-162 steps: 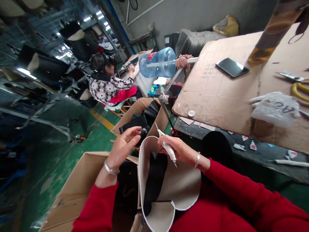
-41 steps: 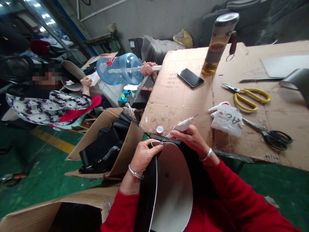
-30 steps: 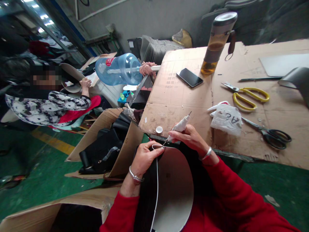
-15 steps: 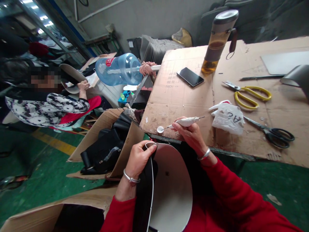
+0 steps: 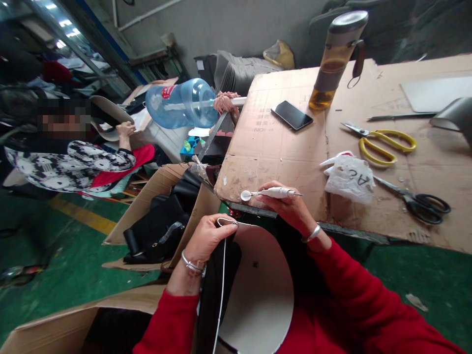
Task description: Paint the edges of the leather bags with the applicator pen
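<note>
My left hand [image 5: 204,242] pinches the top edge of a curved panel [image 5: 263,295], pale beige on the face toward me, with black material [image 5: 211,295] beside it. A thin white cord [image 5: 221,280] loops up at my fingertips and hangs down along the black part. My right hand [image 5: 289,209] is closed around a white pen-like tool [image 5: 279,192] with a thin metal point at its far right end. The tool's left tip reaches a small round white cap [image 5: 245,195] near the table's corner; whether it touches the contents I cannot tell.
On the cardboard-covered table [image 5: 280,167] lie a phone [image 5: 292,115], yellow-handled scissors [image 5: 385,142], black-handled scissors [image 5: 424,204] and a plastic bag [image 5: 350,182]. A tea bottle [image 5: 337,61] stands behind. Left are a box of black pieces [image 5: 158,228], a water jug [image 5: 182,104] and a seated person [image 5: 99,162].
My right hand has shifted slightly left and down, and the tool lies flatter with its left tip now at the cap. The cord and black material have swung left, my left wrist with them.
</note>
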Demonstrator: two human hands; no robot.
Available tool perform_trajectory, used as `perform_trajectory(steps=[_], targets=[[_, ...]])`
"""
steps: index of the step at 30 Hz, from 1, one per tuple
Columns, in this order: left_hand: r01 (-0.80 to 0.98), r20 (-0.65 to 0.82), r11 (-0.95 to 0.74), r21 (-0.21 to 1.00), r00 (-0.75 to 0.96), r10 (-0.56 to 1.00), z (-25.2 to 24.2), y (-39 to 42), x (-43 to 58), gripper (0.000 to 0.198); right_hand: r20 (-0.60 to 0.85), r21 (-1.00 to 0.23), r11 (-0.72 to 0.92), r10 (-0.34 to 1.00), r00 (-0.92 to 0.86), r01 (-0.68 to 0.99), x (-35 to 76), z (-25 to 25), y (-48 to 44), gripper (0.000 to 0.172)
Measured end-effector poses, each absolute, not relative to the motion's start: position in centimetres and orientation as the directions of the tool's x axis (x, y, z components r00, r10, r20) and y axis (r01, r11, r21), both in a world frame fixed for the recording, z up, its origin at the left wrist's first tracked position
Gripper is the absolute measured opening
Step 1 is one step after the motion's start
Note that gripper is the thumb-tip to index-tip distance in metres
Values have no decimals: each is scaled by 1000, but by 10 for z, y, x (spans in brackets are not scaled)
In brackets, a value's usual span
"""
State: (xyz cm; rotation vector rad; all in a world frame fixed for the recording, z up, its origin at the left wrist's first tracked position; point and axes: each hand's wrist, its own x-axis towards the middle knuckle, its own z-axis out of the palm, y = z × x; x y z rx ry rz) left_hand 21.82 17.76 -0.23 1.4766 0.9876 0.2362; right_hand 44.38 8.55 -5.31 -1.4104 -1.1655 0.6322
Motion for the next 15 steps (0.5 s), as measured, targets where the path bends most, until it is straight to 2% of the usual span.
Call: perform_trajectory(steps=[5, 10, 15], targets=[[425, -425, 172, 888, 619, 661, -8, 187, 216, 21, 286, -928, 142, 865, 412, 345, 444, -50, 87, 27], [410, -418, 187, 893, 599, 683, -16, 194, 220, 23, 404, -901, 256, 792, 458, 351, 446, -49, 90, 21], [384, -450, 257, 887, 593, 668, -20, 198, 225, 28, 349, -935, 251, 788, 507, 252, 448, -49, 89, 25]])
